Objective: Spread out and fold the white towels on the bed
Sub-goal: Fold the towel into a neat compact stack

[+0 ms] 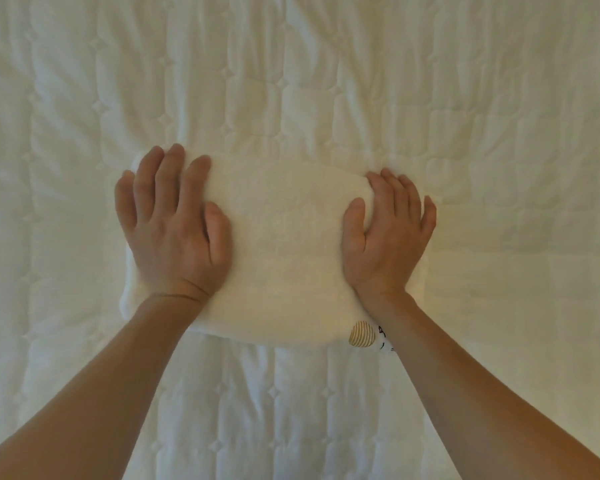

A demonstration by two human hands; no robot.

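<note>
A white towel (284,251) lies folded into a thick rectangle in the middle of the bed (326,81). A small gold striped emblem (361,334) shows at its near right corner. My left hand (174,226) lies flat, palm down, on the towel's left end, fingers apart and reaching past its far edge. On the towel's right end my right hand (388,233) presses flat too, its fingers curving over the far right corner. Neither hand grips the cloth.
The bed is covered by a white quilted cover with stitched squares, which fills the whole view on every side of the towel. No other towel or object shows.
</note>
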